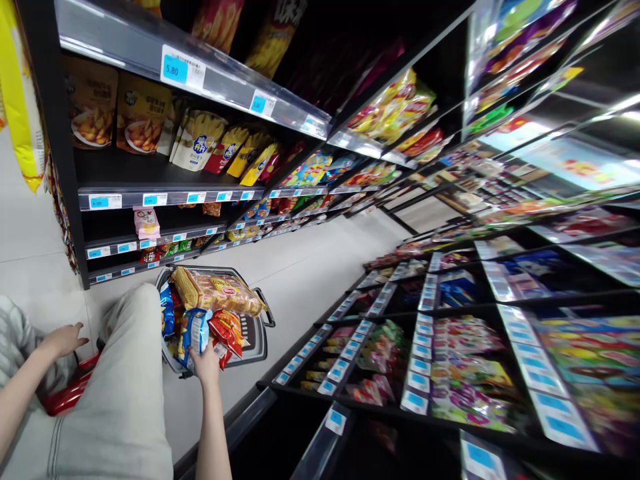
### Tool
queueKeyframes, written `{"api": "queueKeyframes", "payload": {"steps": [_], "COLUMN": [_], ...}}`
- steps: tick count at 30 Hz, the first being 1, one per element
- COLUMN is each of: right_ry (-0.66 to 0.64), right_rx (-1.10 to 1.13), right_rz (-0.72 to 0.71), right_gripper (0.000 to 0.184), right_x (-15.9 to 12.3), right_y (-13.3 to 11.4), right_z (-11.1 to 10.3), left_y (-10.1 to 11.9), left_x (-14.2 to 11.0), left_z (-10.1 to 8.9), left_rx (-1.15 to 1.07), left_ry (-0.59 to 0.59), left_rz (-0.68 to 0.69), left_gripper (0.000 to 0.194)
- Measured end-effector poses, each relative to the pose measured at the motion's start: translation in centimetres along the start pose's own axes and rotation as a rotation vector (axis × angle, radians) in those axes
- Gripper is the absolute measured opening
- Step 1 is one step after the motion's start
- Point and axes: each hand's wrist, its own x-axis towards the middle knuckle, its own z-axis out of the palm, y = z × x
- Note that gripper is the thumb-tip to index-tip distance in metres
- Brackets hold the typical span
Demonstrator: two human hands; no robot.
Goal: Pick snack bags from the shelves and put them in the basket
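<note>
My right hand (pixel 205 365) reaches down into a grey shopping basket (pixel 257 347) on the floor, its fingers closed on a blue snack bag (pixel 196 328). A red snack bag (pixel 228 332) lies right beside that hand. Along the basket's far side rests a large golden-brown snack pack (pixel 220 291). Another blue bag (pixel 167 310) shows at the basket's left edge. My left hand (pixel 65 340) hangs beside my knee with its fingers apart, holding nothing. Under my leg, a red glossy object (pixel 73 387) is partly hidden.
A black shelf unit (pixel 115 170) with pouches (pixel 195 143) and price tags stands ahead on the left. A pink pack (pixel 147 223) sits on a lower shelf. On the right, shelves of bagged sweets (pixel 470 373) run close to the basket. The pale floor aisle (pixel 320 253) lies between them.
</note>
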Motion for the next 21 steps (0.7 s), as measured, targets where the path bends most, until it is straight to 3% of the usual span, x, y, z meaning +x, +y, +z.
{"api": "queueKeyframes", "payload": {"steps": [6,12,15,21], "right_ry": [-0.135,-0.239,-0.225,-0.064], "right_rx": [-0.100,-0.232,-0.289,-0.390], "right_rz": [-0.068,-0.043,-0.006,0.036], "right_gripper": [0.048,0.037,0.040,0.046], "right_x": [3.2,6.9,6.9,4.9], "right_y": [-0.4,-2.8,-4.0,-5.8], "right_z": [0.7,0.9,1.4,3.6], "left_y": [0.1,0.0,0.0,-0.1], "left_x": [-0.1,0.0,0.1,0.3], "left_z": [-0.1,0.1,0.2,0.4], "left_rx": [0.002,0.005,0.002,-0.009], "left_ry": [0.002,0.017,0.022,0.019], "left_rz": [0.003,0.001,-0.006,-0.008], "left_gripper": [0.045,0.046,0.047,0.048]}}
